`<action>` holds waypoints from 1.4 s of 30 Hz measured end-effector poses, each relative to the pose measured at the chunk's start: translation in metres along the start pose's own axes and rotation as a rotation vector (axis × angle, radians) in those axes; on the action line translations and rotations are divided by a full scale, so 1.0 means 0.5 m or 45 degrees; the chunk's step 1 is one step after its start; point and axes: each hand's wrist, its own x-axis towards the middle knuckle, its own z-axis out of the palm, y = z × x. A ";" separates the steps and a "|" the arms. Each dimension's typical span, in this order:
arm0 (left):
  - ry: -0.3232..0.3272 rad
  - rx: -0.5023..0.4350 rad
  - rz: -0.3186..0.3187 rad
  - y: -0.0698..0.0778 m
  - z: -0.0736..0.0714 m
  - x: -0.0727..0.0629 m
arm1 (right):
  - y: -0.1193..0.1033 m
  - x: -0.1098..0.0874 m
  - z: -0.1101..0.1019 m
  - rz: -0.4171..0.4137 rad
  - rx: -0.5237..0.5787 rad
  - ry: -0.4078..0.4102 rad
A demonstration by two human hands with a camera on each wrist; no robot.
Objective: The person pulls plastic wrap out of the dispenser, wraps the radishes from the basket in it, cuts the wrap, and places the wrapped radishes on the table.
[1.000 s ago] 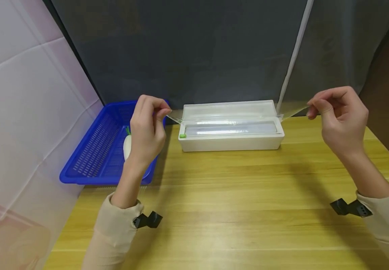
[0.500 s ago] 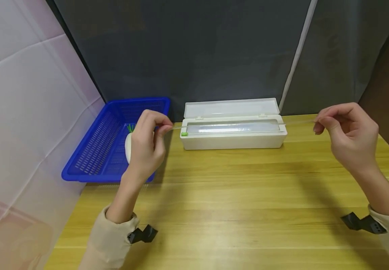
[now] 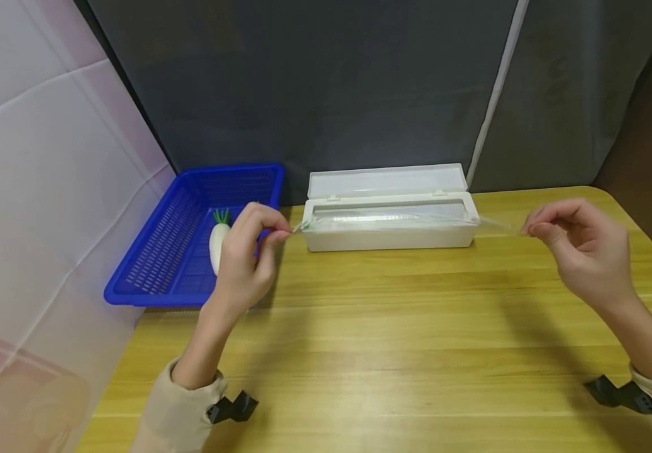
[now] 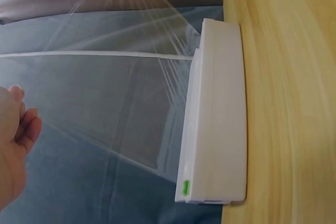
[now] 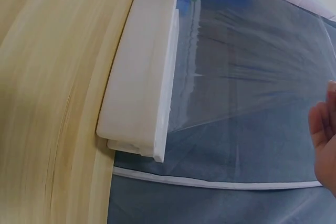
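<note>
Basically, from head cam: pinching clear film (image 3: 371,220) btwn thumb + fingers, both w/ L hand (image 3: 249,251) and w/ R hand (image 3: 591,251). Holding hands well apart, one to ea. side of white box (image 3: 388,240), w/ film stretched across btwn, passing nr box opening. Set on wood-grain table (image 3: 388,340), close to dark backdrop (image 3: 326,88), w/ lid (image 3: 388,182) tipped back at rear. To L of box, partly behind L hand: blue basket (image 3: 144,267), w/ white radish (image 3: 219,242) lying inside, green leaves (image 3: 222,217) pointing to backdrop. Wearing light sleeves (image 3: 175,409) w/ black mounts (image 3: 234,408) at wrists.

From L wrist cam: showing only part of L hand at frame edge, fingers curled; can't see grip pt. Spread beyond, film as see-thru sheet, meeting box along opening side, w/ creases fanning up to top of frame. Nr closer end of box: small green tab (image 4: 186,187).

From R wrist cam: cut off at frame edge, R hand w/ fingers curled, grip pt. again out of sight. Again stretched from box: film, wrinkled mid-sheet. Visible past far box end: bit of basket.
</note>
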 end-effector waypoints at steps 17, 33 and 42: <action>-0.144 -0.117 0.089 0.000 -0.010 -0.027 | 0.008 -0.029 -0.020 0.062 0.118 -0.133; -0.535 -0.239 -0.005 0.000 0.006 -0.070 | 0.018 -0.066 -0.036 0.181 0.101 -0.306; -0.724 -0.274 -0.035 -0.010 0.034 -0.107 | 0.023 -0.082 -0.050 0.249 -0.226 -0.558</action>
